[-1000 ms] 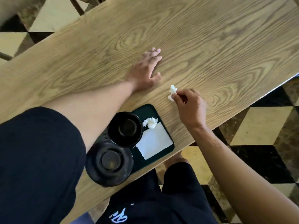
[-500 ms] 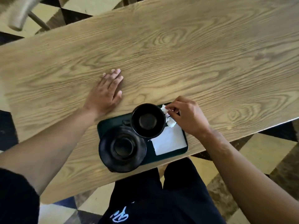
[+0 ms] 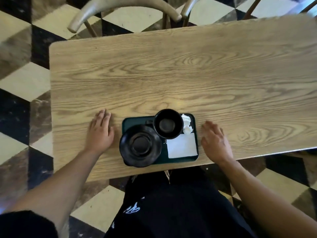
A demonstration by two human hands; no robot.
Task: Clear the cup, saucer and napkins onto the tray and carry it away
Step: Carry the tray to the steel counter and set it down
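Observation:
A dark green tray [image 3: 133,121] lies near the table's front edge. On it stand a black cup [image 3: 168,124], a black saucer [image 3: 140,146] at the front left overhanging the tray's edge, a flat white napkin [image 3: 182,146] and crumpled white napkins [image 3: 187,124] beside the cup. My left hand [image 3: 100,133] rests flat on the table left of the tray, fingers apart. To the tray's right is my right hand [image 3: 215,140], open and empty above the tabletop.
The wooden table [image 3: 171,74] stretches away from me; its front edge is just below the tray. Two chair backs [image 3: 120,7] stand beyond the far edge. A checkered floor [image 3: 22,79] surrounds the table. My dark-clothed legs [image 3: 171,203] are under the front edge.
My right hand dropped the crumpled napkin on the tray beside the cup and moved out to the tray's right. My left hand shifted closer to the tray's left side. The view pulled back.

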